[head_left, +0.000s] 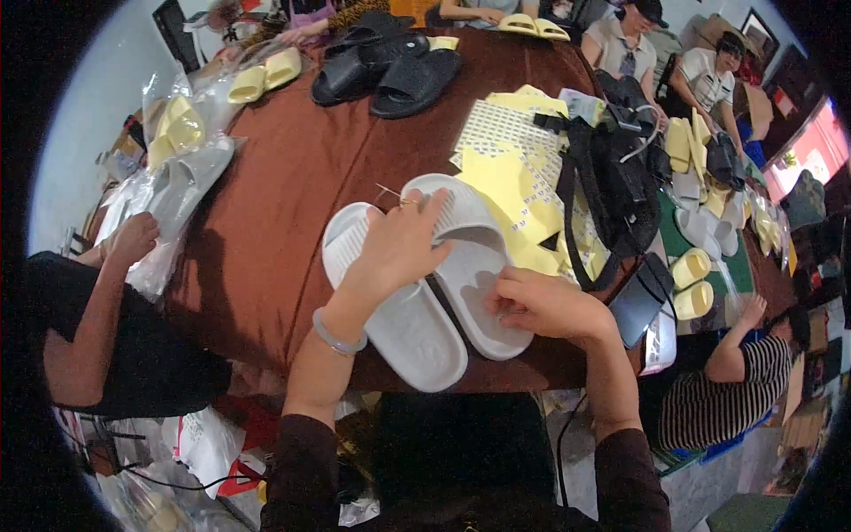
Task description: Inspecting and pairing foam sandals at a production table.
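Note:
A pair of white slide sandals lies side by side on the brown-covered table in front of me, the left slide (417, 341) slightly nearer me than the right slide (470, 266). My left hand (399, 244) lies over the ribbed straps, its thumb and forefinger around the inner edge of the right slide's strap. A thin pale sliver sticks out beside its fingers; I cannot make out what it is. Over the right slide's footbed, my right hand (545, 306) is closed with fingers curled and fingertips together. Whatever it pinches, if anything, is hidden.
Yellow sticker sheets (505, 186) lie beyond the slides, with a black bag (620, 177) beside them. A dark phone (643, 297) rests near the right edge. Black slides (412, 80) stand farther back. At left, a person's hand (135, 238) touches plastic-bagged slides (191, 186). Several people sit around.

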`<act>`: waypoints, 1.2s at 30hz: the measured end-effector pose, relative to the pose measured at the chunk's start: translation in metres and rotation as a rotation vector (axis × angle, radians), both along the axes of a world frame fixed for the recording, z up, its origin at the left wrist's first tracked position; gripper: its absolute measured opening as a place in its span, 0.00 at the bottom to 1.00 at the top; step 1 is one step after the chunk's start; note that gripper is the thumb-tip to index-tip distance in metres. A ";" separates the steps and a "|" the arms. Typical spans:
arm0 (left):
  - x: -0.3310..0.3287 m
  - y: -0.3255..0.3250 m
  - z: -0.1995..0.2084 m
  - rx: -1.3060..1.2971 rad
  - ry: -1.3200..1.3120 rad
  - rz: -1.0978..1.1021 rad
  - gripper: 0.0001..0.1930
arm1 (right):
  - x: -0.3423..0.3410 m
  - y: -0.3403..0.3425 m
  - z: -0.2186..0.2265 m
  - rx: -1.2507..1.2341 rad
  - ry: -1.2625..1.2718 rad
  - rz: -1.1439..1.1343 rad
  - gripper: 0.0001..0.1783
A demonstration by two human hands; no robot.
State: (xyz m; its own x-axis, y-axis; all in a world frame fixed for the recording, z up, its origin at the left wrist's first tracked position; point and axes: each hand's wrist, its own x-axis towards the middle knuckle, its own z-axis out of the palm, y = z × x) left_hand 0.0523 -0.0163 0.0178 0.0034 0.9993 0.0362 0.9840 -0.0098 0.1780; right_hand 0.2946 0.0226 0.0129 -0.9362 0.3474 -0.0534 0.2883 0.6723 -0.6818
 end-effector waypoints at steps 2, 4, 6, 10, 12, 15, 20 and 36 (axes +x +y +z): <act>-0.003 -0.004 -0.002 0.001 0.000 0.011 0.35 | -0.004 -0.002 0.005 -0.008 -0.029 0.006 0.11; 0.002 -0.001 -0.002 0.010 0.001 -0.003 0.35 | 0.003 0.000 0.003 0.045 -0.026 0.010 0.10; 0.000 -0.006 -0.001 -0.006 0.012 0.019 0.35 | -0.002 -0.004 0.009 -0.019 -0.053 -0.029 0.10; 0.000 -0.008 -0.007 -0.018 -0.018 0.037 0.36 | -0.007 -0.003 0.004 -0.017 0.136 -0.331 0.10; -0.002 -0.008 -0.009 -0.003 -0.019 0.027 0.37 | -0.012 0.002 0.007 0.068 0.241 -0.594 0.14; 0.006 -0.001 0.001 -0.027 -0.037 0.013 0.37 | 0.000 0.022 -0.024 0.601 0.236 -0.534 0.18; -0.001 -0.003 0.009 -0.064 -0.063 0.051 0.35 | -0.009 0.020 -0.039 0.578 0.025 -0.444 0.20; -0.046 -0.018 0.011 0.063 0.048 -0.219 0.28 | 0.000 0.021 -0.053 0.580 -0.002 -0.417 0.19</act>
State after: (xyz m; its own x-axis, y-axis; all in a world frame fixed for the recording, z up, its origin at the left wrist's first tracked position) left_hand 0.0067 -0.0338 0.0285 0.2228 0.9705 0.0926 0.9646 -0.2332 0.1230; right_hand 0.2946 0.0434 -0.0404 -0.7192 0.6495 0.2468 0.6014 0.7598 -0.2470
